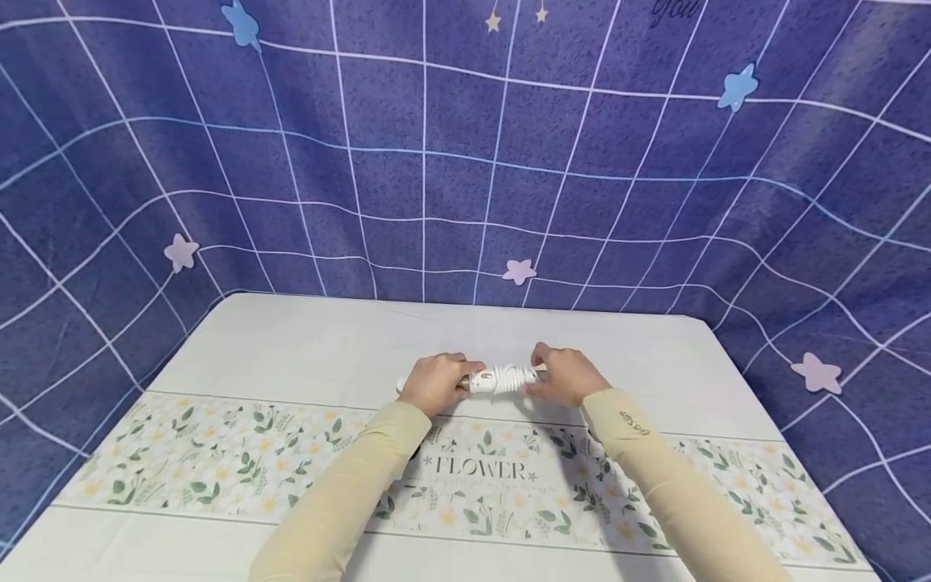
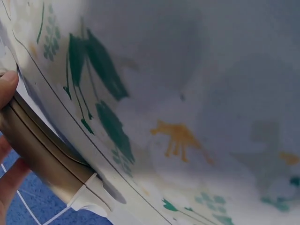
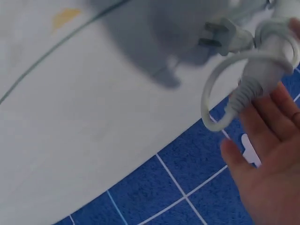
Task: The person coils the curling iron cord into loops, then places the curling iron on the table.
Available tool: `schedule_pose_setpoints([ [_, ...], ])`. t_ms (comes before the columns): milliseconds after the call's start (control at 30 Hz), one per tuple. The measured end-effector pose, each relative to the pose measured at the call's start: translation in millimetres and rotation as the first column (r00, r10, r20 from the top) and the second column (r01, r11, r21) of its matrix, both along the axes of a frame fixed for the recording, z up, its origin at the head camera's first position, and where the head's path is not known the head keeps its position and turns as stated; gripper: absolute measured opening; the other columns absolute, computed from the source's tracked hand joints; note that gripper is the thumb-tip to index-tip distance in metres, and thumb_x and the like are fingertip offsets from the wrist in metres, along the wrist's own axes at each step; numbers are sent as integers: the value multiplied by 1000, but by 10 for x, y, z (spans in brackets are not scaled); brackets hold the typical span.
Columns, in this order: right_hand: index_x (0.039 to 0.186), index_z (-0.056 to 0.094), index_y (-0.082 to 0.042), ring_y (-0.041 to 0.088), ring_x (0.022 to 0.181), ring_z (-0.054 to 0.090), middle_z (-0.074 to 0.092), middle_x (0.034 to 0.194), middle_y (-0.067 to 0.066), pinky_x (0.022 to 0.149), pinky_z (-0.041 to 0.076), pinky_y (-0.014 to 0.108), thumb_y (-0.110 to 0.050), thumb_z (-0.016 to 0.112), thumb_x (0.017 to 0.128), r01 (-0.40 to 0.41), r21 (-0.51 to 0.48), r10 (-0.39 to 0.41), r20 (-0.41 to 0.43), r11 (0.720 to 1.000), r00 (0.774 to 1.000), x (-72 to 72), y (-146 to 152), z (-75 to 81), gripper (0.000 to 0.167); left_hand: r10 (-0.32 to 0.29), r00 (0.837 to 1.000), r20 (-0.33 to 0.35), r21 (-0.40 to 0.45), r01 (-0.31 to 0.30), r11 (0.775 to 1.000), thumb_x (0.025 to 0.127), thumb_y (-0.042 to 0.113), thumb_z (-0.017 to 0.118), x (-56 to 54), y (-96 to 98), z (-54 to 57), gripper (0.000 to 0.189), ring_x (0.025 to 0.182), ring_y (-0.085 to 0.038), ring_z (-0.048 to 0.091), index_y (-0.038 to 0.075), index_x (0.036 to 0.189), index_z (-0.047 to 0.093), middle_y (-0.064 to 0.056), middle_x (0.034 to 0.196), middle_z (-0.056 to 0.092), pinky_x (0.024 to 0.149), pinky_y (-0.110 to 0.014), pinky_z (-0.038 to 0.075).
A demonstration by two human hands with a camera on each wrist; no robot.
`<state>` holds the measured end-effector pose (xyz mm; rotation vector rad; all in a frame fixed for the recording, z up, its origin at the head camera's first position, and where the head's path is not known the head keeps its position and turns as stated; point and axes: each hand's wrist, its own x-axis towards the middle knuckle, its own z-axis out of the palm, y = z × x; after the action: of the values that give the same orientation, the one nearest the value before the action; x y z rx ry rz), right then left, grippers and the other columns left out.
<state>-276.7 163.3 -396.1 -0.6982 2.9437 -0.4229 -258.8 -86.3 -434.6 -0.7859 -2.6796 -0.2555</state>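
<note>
A curling iron with a brown barrel point(image 2: 44, 152) and a white handle point(image 1: 483, 380) lies crosswise between both hands, close over the table. Its white cord point(image 1: 512, 378) is wound in several loops round the handle. My left hand point(image 1: 434, 384) grips the barrel, with thumb and fingers on either side of it in the left wrist view. At the cord end is my right hand point(image 1: 570, 376). In the right wrist view its fingers point(image 3: 267, 122) extend behind the handle's end, and the thumb stands apart. The two-prong plug point(image 3: 227, 37) sticks out beside a loose cord loop.
A white table cover point(image 1: 313, 339) with a printed flower band point(image 1: 218, 461) lies under the hands. Blue grid-patterned curtain point(image 1: 465, 162) with stars hangs behind the table and along both sides.
</note>
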Motion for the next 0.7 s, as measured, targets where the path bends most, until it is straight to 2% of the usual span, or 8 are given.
schedule_pose_setpoints([
  [67, 136, 58, -7, 33, 107, 68, 71, 117, 16, 99, 51, 51, -44, 73, 92, -15, -2, 15, 72, 1000, 997, -36, -14, 27, 59, 1, 1000, -6, -14, -1, 1000, 75, 20, 90, -3, 3, 2, 51, 88, -20, 72, 25, 122, 75, 1, 101, 74, 75, -38, 60],
  [133, 142, 57, -7, 28, 102, 68, 72, 114, 12, 97, 52, 49, -44, 70, 95, -44, -5, 45, 120, 999, 992, -66, -38, 38, 61, 1, 1000, -2, -22, -1, 1000, 74, 19, 90, -8, 6, 6, 51, 89, -20, 72, 25, 123, 74, 0, 101, 74, 75, -39, 60],
  [233, 138, 63, -8, 20, 87, 63, 71, 97, 4, 89, 53, 44, -43, 68, 96, -90, 11, 88, 129, 996, 988, -104, -71, 31, 55, 0, 1000, 11, -18, 0, 1000, 73, 14, 90, -21, 15, 17, 52, 90, -23, 72, 24, 122, 75, -2, 101, 73, 76, -40, 60],
  [300, 134, 66, -7, 18, 83, 62, 70, 94, 2, 87, 54, 42, -41, 69, 96, -107, 17, 104, 116, 994, 988, -125, -90, 37, 51, 2, 1000, 12, -17, -2, 1000, 73, 11, 90, -37, 22, 25, 52, 90, -23, 72, 23, 121, 75, -3, 101, 73, 76, -41, 60],
  [433, 131, 66, -7, 27, 98, 70, 74, 108, 10, 95, 54, 46, -34, 71, 95, -126, 5, 126, 35, 992, 991, -154, -110, 88, 45, 32, 999, -21, -11, -32, 999, 74, 9, 88, -83, 47, 29, 51, 89, -24, 72, 21, 122, 74, -3, 103, 74, 74, -41, 60],
  [533, 130, 65, -7, 35, 107, 69, 73, 116, 14, 97, 52, 51, -28, 72, 95, -138, -1, 138, -39, 990, 990, -168, -121, 119, 41, 66, 996, -63, -7, -67, 998, 76, 9, 87, -117, 89, 19, 49, 89, -25, 71, 20, 121, 74, -3, 104, 74, 72, -41, 61],
  [700, 122, 67, -8, 32, 99, 71, 74, 110, 11, 89, 56, 48, -23, 72, 95, -159, 57, 164, -99, 986, 982, -169, -173, 98, 32, 98, 989, -109, -36, -102, 994, 81, 10, 81, -134, 141, 1, 36, 87, -23, 70, 20, 115, 76, -1, 104, 74, 66, -41, 61],
])
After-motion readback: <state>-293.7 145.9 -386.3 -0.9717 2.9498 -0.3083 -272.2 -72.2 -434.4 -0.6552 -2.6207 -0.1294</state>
